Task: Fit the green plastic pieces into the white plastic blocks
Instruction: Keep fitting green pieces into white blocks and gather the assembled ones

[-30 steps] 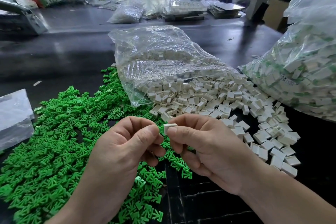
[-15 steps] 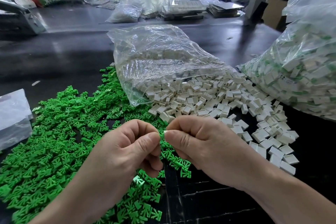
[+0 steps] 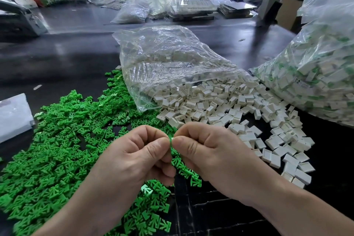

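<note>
Where they meet, left hand (image 3: pixel 138 159) pinches green piece (image 3: pixel 170 141), right hand (image 3: pixel 210 157) pinches white block (image 3: pixel 173 138)

Bright green plastic pieces (image 3: pixel 63 140) cover a glossy black table (image 3: pixel 72 59). Off-white blocks (image 3: pixel 220 105) spill from a clear, see-through bag (image 3: pixel 164 59). A second clear bag (image 3: pixel 325 67) shows white blocks mixed with green. A pale translucent packet (image 3: pixel 13 115) lies left.
</note>
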Motion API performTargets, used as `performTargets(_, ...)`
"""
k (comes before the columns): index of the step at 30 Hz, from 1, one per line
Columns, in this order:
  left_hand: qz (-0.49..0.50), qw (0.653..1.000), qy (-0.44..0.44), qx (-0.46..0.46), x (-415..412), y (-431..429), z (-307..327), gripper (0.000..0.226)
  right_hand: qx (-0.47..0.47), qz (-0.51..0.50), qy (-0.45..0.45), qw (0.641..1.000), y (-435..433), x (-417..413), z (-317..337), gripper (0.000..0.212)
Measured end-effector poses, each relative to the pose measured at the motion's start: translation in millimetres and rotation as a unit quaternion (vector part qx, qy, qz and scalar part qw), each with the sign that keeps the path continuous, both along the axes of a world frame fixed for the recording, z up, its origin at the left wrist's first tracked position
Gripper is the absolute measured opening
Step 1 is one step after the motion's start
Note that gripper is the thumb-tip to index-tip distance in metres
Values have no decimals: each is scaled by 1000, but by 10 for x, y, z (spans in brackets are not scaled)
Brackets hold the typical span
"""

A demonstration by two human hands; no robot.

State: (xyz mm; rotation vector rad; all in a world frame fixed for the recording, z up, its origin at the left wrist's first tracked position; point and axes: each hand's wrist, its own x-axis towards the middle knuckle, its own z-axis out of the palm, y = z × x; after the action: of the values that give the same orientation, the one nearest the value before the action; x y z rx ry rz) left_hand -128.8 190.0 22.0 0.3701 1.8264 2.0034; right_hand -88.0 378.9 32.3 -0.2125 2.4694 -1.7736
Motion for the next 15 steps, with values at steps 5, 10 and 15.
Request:
performTargets(5, 15, 999, -11, 46, 25, 55, -28, 22, -29, -26, 21, 999, -95, 16, -45, 23)
performTargets(10, 25, 998, 41, 39, -7, 35, -33, 33, -96, -18, -10, 995, -96, 22, 25, 27)
performTargets(15, 5, 991, -2, 133, 43, 49, 15, 79, -95, 83, -77, 989, -229, 109, 56, 21)
